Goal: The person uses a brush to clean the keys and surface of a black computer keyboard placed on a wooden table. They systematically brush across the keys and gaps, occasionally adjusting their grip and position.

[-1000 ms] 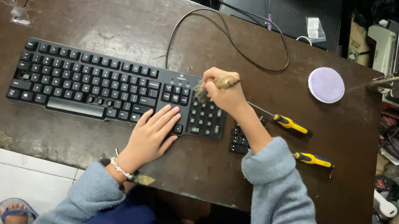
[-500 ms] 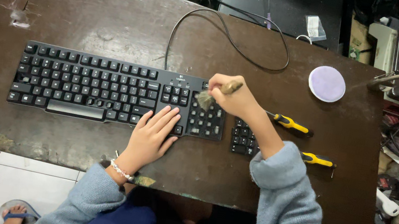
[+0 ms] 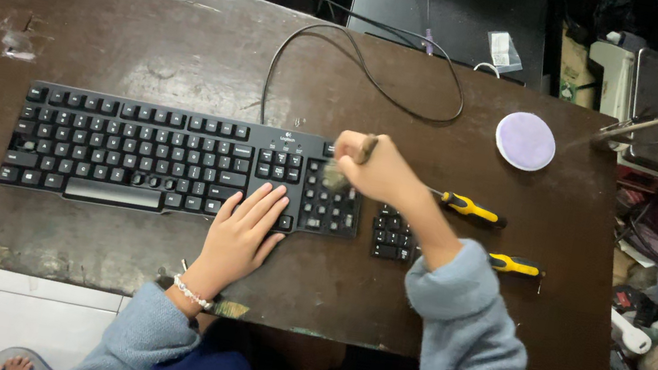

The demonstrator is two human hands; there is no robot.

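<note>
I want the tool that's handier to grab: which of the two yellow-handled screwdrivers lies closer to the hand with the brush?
The upper yellow-and-black-handled screwdriver: its shaft runs right up to the right hand. The lower screwdriver lies beside the grey sleeve instead.

The right hand (image 3: 380,169) works the brush (image 3: 345,166) down the number pad — its bristles now lower on the keyboard (image 3: 132,152), near mid-pad.

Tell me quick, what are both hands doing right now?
Left hand: open, flat on the black keyboard.
Right hand: closed around a small brush, bristles on the number keys.
</note>
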